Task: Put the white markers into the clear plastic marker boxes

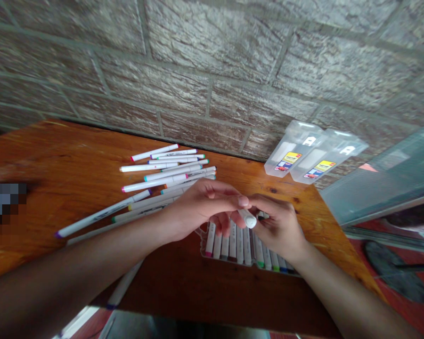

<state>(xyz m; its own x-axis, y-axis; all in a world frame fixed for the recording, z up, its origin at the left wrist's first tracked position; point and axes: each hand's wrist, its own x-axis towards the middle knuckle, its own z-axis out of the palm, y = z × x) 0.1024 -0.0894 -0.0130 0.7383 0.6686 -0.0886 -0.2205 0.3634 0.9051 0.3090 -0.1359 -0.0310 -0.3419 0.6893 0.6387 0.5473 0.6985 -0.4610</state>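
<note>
Between my hands is a white marker [248, 219], its pale round end toward me. My left hand [212, 205] pinches it between thumb and fingers. My right hand [277, 223] is closed beside it, its fingertips at the marker; what its fingers hold is partly hidden. Below both hands lies a clear case [202, 247] with a row of white markers [233, 245], their coloured ends toward me, partly covered by my hands. To the left, loose white markers [166, 176] with coloured ends are spread over the wooden table [74, 174].
Two clear plastic boxes [305, 155] with yellow labels lean against the stone brick wall [183, 61] at the back right. One marker [125, 285] lies near the front edge, under my left forearm. A glass panel [385, 165] stands at the right.
</note>
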